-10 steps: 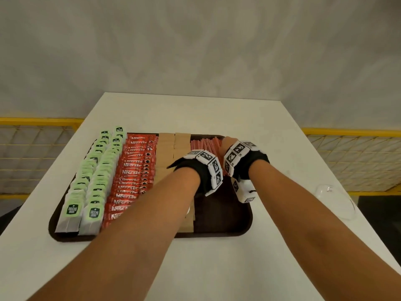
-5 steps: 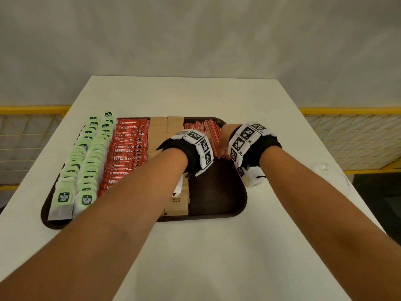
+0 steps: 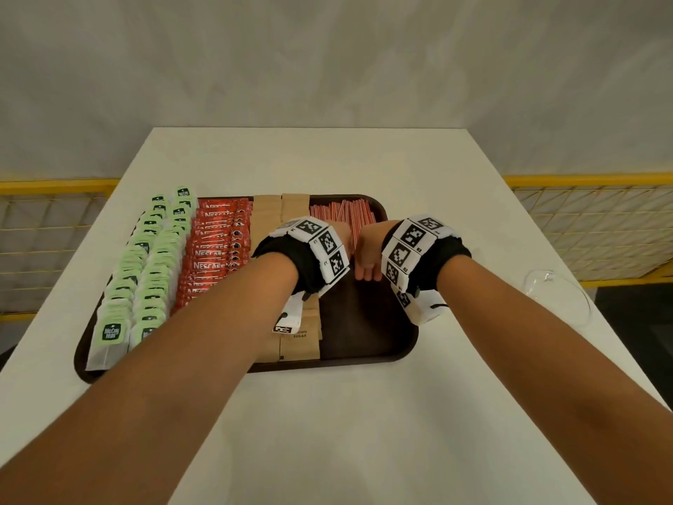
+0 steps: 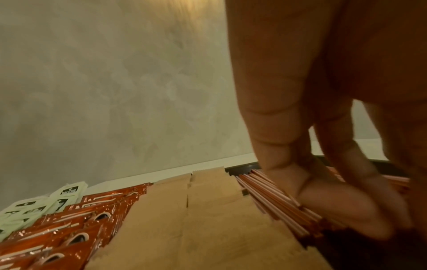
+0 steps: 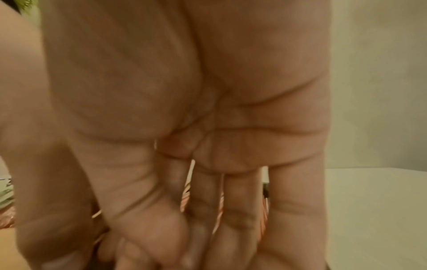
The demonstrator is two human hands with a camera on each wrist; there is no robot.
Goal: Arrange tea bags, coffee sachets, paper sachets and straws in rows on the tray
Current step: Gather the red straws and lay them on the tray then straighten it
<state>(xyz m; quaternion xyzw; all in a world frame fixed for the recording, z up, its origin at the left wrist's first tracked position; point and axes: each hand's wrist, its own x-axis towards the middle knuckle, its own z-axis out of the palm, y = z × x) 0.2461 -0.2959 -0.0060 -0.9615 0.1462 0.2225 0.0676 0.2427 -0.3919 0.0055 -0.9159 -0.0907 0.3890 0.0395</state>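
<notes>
The white tabletop (image 3: pixel 327 169) carries a dark brown tray (image 3: pixel 368 344), and the tray is already mostly filled. From its left side to its right there are two rows of green tea bags (image 3: pixel 145 271), then the red coffee sachets (image 3: pixel 215 246), then two rows of brown paper sachets (image 3: pixel 280 209), which reach from the far rim to the near rim. The last column on the right holds the red-and-white straws (image 3: pixel 342 213), but only in its far part; the near right part of the tray is bare. A clear glass (image 3: pixel 557 297) stands on the tabletop to the right of the tray, apart from it.

Both hands work at the near end of the straws. The left hand (image 3: pixel 327 246) pinches this end between thumb and fingers (image 4: pixel 342 164). The right hand (image 3: pixel 368 256) is just beside it with fingers curled downward, but the blur hides whether they hold anything, so this cannot be told.

As a judgement, the task is near its finish: three kinds look placed, and only the straws seem to need straightening.
</notes>
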